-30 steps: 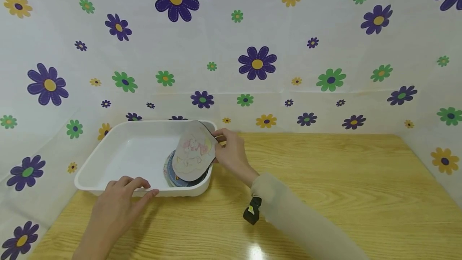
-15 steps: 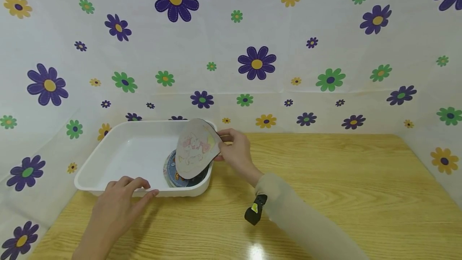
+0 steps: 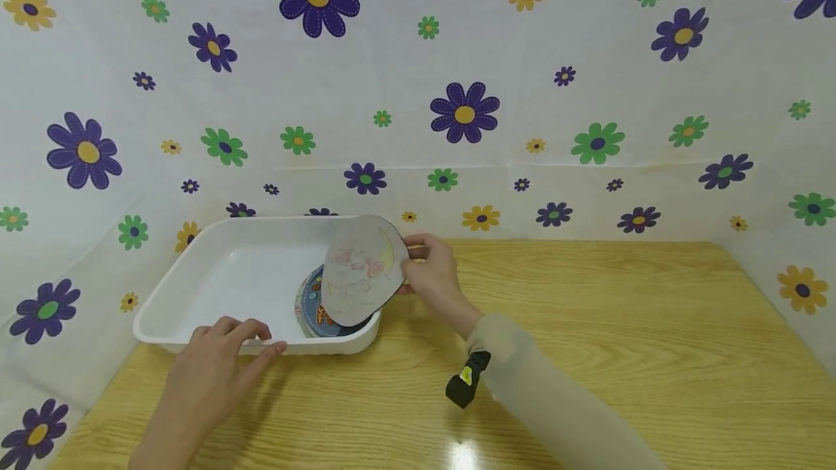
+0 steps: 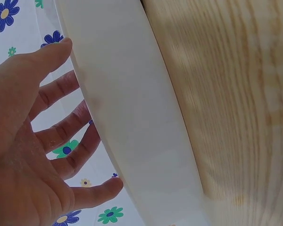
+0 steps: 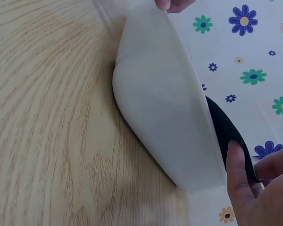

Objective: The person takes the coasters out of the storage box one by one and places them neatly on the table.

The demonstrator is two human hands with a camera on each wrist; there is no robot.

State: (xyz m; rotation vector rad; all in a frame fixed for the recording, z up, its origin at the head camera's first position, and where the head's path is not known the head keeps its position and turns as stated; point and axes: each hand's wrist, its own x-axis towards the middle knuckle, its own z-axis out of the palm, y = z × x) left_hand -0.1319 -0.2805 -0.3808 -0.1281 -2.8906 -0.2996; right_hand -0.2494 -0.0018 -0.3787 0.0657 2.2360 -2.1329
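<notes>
Flowered cloth [image 3: 398, 67] backs the tray [image 3: 248, 289]; one pale disc [image 3: 359, 278] overlaps stacked discs [image 3: 311, 310].

The left hand [image 3: 212, 372] bends its fingers — the right hand [image 3: 432, 275], farther forward, pinches thumb against fingers.

Holds with spread fingers of the left hand [image 4: 23, 155] the rim of the white tray [image 4: 127, 113], with wooden table [image 4: 236, 94] to the right and flowered cloth [image 4: 26, 35] behind.
</notes>
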